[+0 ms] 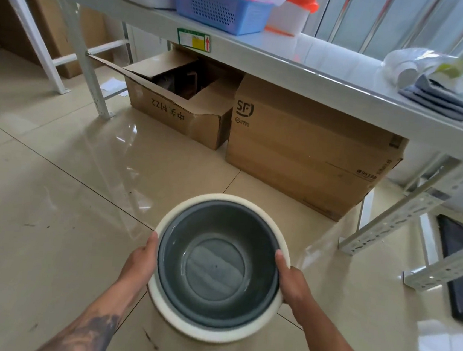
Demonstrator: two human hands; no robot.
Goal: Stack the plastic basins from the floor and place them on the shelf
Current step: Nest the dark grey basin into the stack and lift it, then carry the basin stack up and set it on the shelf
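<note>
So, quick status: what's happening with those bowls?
Left hand, right hand gripping nested stack. Grey basin inside white basin, above floor. Shelf has bare spot.

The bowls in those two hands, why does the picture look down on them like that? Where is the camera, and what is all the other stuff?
The camera sits on a person's head, so you see what they see, looking down at their own arms. The left hand and right hand grip opposite sides of two stacked basins: a grey basin nested inside a bigger white basin. They are held up above the shiny tiled floor. Ahead is a white metal shelf. On it sit a blue basket, a white bottle with an orange cap and folded grey cloths. Under it stand two cardboard boxes, one open and one closed.
</note>
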